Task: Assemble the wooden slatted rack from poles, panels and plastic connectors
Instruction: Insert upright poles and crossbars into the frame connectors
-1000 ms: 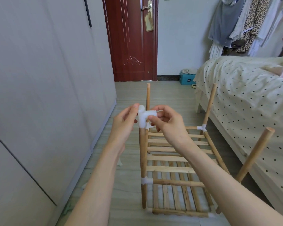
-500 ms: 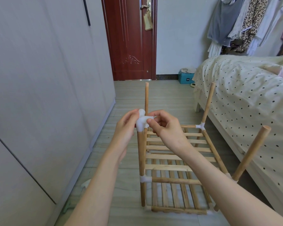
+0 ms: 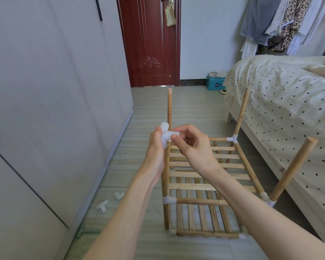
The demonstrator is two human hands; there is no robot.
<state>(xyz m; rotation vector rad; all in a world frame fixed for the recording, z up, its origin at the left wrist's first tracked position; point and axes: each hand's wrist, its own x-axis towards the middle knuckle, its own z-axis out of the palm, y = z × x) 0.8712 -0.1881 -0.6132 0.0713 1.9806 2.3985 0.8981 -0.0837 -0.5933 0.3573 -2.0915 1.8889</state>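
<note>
1. Your left hand [image 3: 155, 147] curls its fingers around the white plastic connector [image 3: 34, 135] at the top of the near-left pole [image 3: 165, 177].
2. Your right hand [image 3: 192, 147] pinches the connector's side arm between thumb and forefinger.
3. The wooden rack [image 3: 208, 186] stands on the floor [image 3: 150, 113] in front of you, with two slatted panels one above the other and four poles rising at its corners.
4. Two spare connectors [image 3: 111, 200] lie on the floor to the near left, beside the wardrobe [image 3: 45, 109].
5. The bed [image 3: 289, 102] sits just right of the rack.
</note>
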